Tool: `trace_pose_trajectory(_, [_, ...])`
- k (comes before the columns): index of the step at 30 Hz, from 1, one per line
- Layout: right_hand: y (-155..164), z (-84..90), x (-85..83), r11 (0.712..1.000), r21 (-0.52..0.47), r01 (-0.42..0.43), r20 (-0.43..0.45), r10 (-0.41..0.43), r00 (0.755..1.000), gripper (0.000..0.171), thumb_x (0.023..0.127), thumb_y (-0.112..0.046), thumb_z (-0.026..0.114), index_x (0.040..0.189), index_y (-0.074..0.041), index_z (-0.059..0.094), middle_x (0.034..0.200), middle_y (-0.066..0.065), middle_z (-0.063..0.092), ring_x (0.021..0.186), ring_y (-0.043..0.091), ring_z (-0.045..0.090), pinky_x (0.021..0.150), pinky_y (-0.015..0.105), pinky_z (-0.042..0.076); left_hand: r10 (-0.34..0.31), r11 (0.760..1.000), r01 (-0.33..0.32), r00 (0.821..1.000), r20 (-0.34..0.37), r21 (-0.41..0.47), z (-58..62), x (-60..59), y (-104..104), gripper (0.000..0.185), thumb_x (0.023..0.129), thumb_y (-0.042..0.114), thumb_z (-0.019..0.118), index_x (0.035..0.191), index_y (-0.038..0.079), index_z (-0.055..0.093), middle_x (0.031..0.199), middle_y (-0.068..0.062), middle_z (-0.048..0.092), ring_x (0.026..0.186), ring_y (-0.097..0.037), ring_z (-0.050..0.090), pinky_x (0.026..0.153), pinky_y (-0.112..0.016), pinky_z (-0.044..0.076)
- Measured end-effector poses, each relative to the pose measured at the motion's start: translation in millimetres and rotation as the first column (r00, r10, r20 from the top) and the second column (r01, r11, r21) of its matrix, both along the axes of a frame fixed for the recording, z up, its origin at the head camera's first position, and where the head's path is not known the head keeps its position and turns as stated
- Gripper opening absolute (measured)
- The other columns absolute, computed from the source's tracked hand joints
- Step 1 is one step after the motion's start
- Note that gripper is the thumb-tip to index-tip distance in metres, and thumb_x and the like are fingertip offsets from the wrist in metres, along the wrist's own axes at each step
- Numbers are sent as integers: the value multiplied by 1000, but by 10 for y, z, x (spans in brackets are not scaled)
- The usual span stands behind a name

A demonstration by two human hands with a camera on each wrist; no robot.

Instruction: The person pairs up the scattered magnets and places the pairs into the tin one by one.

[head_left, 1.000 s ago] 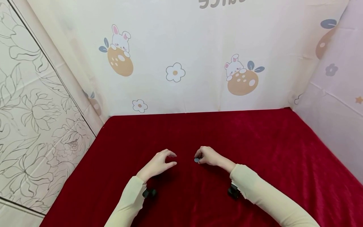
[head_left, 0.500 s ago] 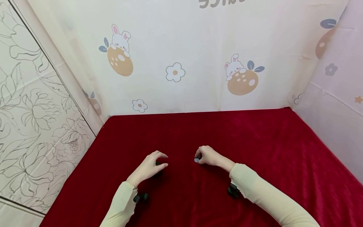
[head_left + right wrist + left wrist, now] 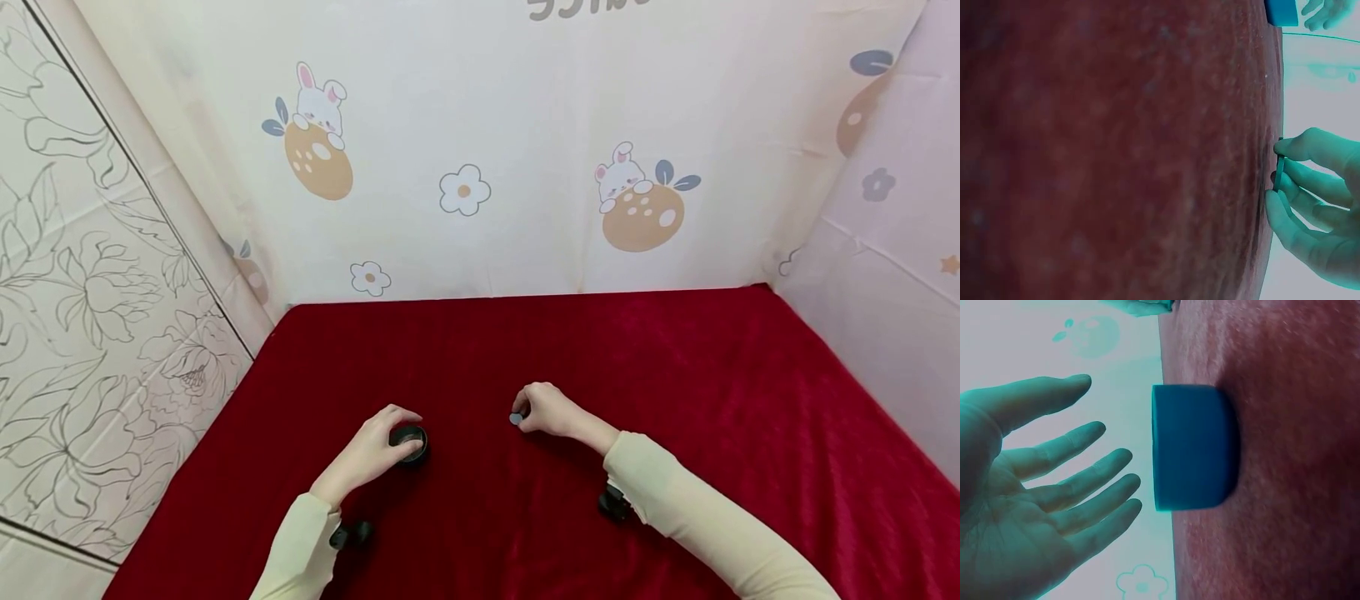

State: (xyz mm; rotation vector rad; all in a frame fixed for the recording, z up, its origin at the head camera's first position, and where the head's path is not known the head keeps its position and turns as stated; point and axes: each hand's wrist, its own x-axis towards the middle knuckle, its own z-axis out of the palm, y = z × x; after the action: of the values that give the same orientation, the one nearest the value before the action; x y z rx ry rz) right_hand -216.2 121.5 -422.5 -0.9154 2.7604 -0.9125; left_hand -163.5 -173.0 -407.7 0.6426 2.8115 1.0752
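A small round dark container [image 3: 409, 434] stands on the red cloth, its top facing up. Above it hovers my left hand [image 3: 371, 450], thumb and fingers spread over the rim. In the left wrist view a gap shows between the fingertips of the left hand [image 3: 1029, 481] and the bluish-tinted container [image 3: 1194, 447]. My right hand [image 3: 550, 411] pinches a small grey disc [image 3: 516, 418] by its edge, at the cloth. From the right wrist, the thin disc [image 3: 1280, 170] appears edge-on between thumb and fingers of the right hand [image 3: 1329, 206]. Its kind cannot be told.
Red velvety cloth [image 3: 637, 350] covers the table. A pale printed curtain [image 3: 525, 233] hangs along the back edge, with more fabric on the right. To the left stands a flower-patterned panel [image 3: 97, 292]. Each wrist carries a black camera [image 3: 615, 502].
My left hand has drawn left and towards me, and the dark container beneath it has come into view. The right hand, still pinching the disc, has barely shifted.
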Motion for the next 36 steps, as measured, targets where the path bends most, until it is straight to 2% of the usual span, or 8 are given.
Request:
trace_pose_trajectory(11, [-139, 44, 46, 999, -49, -15, -11, 15, 1000, 15, 69, 0, 66, 83, 2, 67, 80, 8, 63, 69, 16, 57, 59, 19, 44, 3, 1000, -3, 1000, 6, -24, -65, 12, -103, 41, 79, 19, 66, 115, 4, 54, 108, -6, 53, 101, -27, 51, 84, -42, 42])
trace_pose_trajectory(20, [-289, 43, 83, 995, -97, -31, 14, 33, 999, 14, 72, -2, 65, 86, 0, 66, 81, 6, 62, 69, 14, 56, 59, 18, 43, 16, 999, -14, 998, 56, -40, -121, 32, -178, 48, 79, 20, 67, 121, 4, 50, 110, -7, 52, 100, -24, 51, 82, -40, 43])
trace_pose_trajectory(26, [-412, 62, 124, 991, -123, -54, 21, 57, 998, 13, 73, -2, 65, 86, 0, 66, 81, 6, 61, 68, 13, 55, 59, 19, 43, 14, 1000, -12, 996, 90, -22, -161, 36, -205, 48, 79, 17, 66, 122, 4, 49, 110, -7, 52, 100, -24, 53, 81, -38, 45])
trace_pose_trajectory(36, [-605, 100, 180, 986, -148, -74, 36, 80, 996, 15, 73, -3, 64, 88, -1, 66, 82, 4, 60, 70, 14, 56, 60, 19, 44, 3, 1000, -2, 996, 95, -12, -188, 25, -211, 48, 80, 16, 66, 122, 1, 49, 111, -10, 52, 102, -30, 53, 82, -40, 45])
